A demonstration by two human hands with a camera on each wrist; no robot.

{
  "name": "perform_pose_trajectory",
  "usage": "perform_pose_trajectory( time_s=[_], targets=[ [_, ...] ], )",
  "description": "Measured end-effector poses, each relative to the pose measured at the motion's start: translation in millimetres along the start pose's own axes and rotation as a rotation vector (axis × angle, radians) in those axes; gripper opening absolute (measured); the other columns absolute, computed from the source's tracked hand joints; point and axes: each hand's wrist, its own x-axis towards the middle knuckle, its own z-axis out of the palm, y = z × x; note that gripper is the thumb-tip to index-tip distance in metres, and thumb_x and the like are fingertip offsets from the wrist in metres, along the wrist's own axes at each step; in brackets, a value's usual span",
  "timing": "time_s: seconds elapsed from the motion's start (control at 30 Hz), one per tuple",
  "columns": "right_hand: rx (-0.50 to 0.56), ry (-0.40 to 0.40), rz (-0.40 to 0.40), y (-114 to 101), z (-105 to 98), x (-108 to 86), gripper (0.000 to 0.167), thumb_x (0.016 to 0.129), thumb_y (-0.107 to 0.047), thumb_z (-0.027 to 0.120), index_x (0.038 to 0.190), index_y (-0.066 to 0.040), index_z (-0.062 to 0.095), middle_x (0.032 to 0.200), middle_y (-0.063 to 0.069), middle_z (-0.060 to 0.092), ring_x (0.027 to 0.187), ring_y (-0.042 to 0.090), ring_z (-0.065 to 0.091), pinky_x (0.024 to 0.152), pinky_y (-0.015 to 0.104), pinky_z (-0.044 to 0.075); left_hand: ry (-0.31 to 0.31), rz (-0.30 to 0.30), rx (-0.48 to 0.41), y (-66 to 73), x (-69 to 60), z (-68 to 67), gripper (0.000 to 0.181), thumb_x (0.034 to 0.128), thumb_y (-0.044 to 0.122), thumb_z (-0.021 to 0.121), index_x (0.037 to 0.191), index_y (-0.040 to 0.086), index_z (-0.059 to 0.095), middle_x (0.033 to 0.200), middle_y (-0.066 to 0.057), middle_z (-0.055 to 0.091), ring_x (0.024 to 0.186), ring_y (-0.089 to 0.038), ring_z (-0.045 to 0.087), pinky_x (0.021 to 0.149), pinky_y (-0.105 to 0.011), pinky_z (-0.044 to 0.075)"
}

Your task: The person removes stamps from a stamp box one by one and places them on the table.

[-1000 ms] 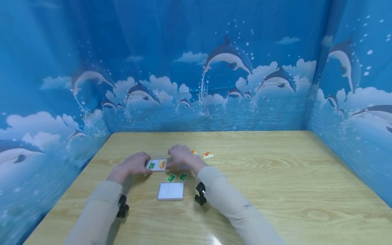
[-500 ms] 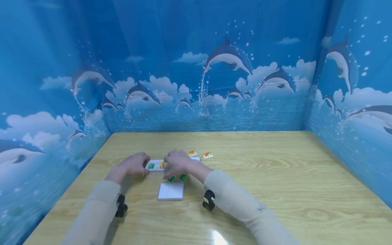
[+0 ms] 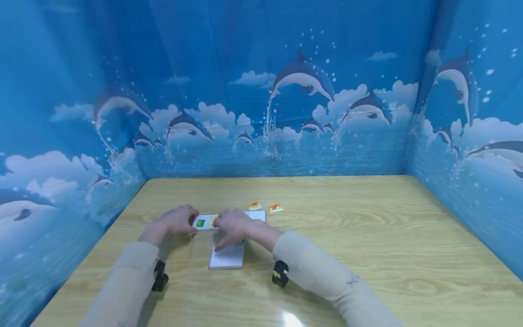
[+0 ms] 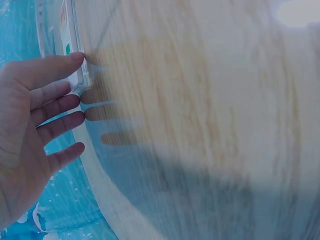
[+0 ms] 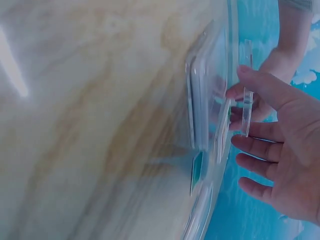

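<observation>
My left hand (image 3: 175, 221) holds the left end of a flat white plastic case (image 3: 207, 221) between thumb and fingers. On that case lie a green card (image 3: 200, 223) and an orange-yellow card (image 3: 213, 221), the latter partly behind my right fingers. My right hand (image 3: 234, 225) is over the case's right end. In the right wrist view it grips a clear plastic plate (image 5: 247, 90) by opposite edges, thumb on one and fingers on the other, raised off the table. A second white case (image 3: 227, 257) lies nearer, just below my right thumb.
Another white case (image 3: 257, 215) lies behind my right hand. Two small orange-yellow cards (image 3: 255, 205) (image 3: 275, 208) lie farther back. A green card (image 5: 198, 167) stands out between the cases in the right wrist view. Dolphin-print curtains (image 3: 261, 91) border the wooden table (image 3: 367, 236).
My right hand has shifted left and nearer, and now covers most of the loose green cards. A clear plate shows faintly beside it. My left hand has stayed at the case's left end.
</observation>
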Motion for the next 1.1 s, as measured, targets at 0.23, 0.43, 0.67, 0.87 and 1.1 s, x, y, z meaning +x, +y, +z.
perform_pose_trajectory(
  time_s=[0.23, 0.43, 0.67, 0.87, 1.1],
  targets=[
    [-0.073, 0.013, -0.046, -15.0, 4.5, 2.9, 0.069, 0.072, -0.065, 0.065, 0.121, -0.017, 0.058, 0.108, -0.004, 0.058, 0.095, 0.009, 0.051, 0.079, 0.024, 0.042, 0.001, 0.015, 0.019, 1.8, 0.0, -0.2, 0.054, 0.0748, 0.026, 0.072, 0.118, -0.002, 0.056, 0.113, -0.016, 0.056, 0.103, -0.033, 0.053, 0.089, -0.049, 0.043],
    [-0.079, 0.010, -0.022, -27.1, 8.3, 5.9, 0.071, 0.069, -0.068, 0.064, 0.120, -0.019, 0.058, 0.108, -0.006, 0.057, 0.094, 0.010, 0.048, 0.077, 0.024, 0.041, -0.006, 0.002, 0.026, 2.8, 0.0, -1.1, 0.054, 0.0744, 0.026, 0.073, 0.118, -0.001, 0.057, 0.110, -0.013, 0.057, 0.100, -0.030, 0.054, 0.087, -0.047, 0.044],
    [-0.088, 0.023, -0.001, -37.7, 10.6, 10.5, 0.073, 0.069, -0.070, 0.062, 0.122, -0.020, 0.056, 0.111, -0.006, 0.057, 0.094, 0.010, 0.049, 0.080, 0.025, 0.042, -0.020, -0.003, 0.024, 3.1, -1.0, -1.4, 0.056, 0.0739, 0.027, 0.073, 0.119, -0.001, 0.056, 0.113, -0.016, 0.056, 0.103, -0.033, 0.053, 0.090, -0.049, 0.042],
    [-0.063, -0.007, 0.024, -45.1, 7.4, 12.6, 0.077, 0.070, -0.069, 0.062, 0.128, -0.019, 0.052, 0.117, -0.004, 0.057, 0.097, 0.010, 0.049, 0.086, 0.028, 0.042, -0.040, -0.037, 0.020, 2.6, -0.1, -1.3, 0.057, 0.0758, 0.028, 0.073, 0.122, 0.000, 0.055, 0.116, -0.016, 0.055, 0.107, -0.034, 0.051, 0.091, -0.050, 0.041],
    [-0.003, -0.039, 0.061, -45.8, 11.8, 16.3, 0.078, 0.071, -0.067, 0.062, 0.131, -0.019, 0.049, 0.121, -0.003, 0.055, 0.101, 0.010, 0.049, 0.091, 0.031, 0.040, -0.036, -0.063, 0.008, 2.9, 0.2, 0.0, 0.056, 0.0778, 0.028, 0.072, 0.124, 0.001, 0.054, 0.121, -0.018, 0.053, 0.110, -0.035, 0.050, 0.092, -0.051, 0.040]
  ],
)
